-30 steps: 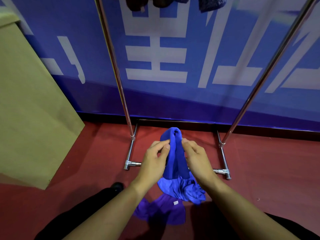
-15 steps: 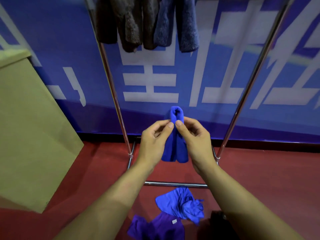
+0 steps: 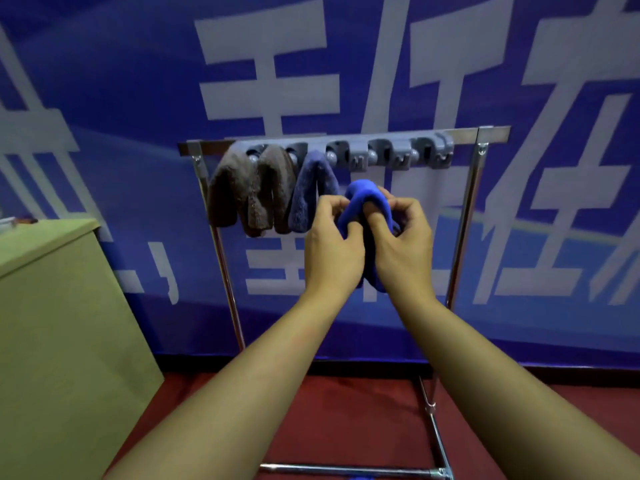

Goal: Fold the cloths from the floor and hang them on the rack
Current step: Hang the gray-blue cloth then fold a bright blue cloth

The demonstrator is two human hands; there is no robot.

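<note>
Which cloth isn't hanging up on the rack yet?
The bright blue cloth. Both hands, left hand and right hand, hold it, while two brown cloths and a dull blue one already hang.

A metal rack (image 3: pixel 462 216) stands on the red floor (image 3: pixel 346 420), its feet far against the blue wall. On its top bar sits a grey clip strip (image 3: pixel 388 150). From the left clips hang two brown cloths (image 3: pixel 249 199) and one grey-blue cloth (image 3: pixel 308 195), touching side by side.

folded blue cloth (image 3: pixel 363 199), held below rack (image 3: pixel 464 135)
</note>
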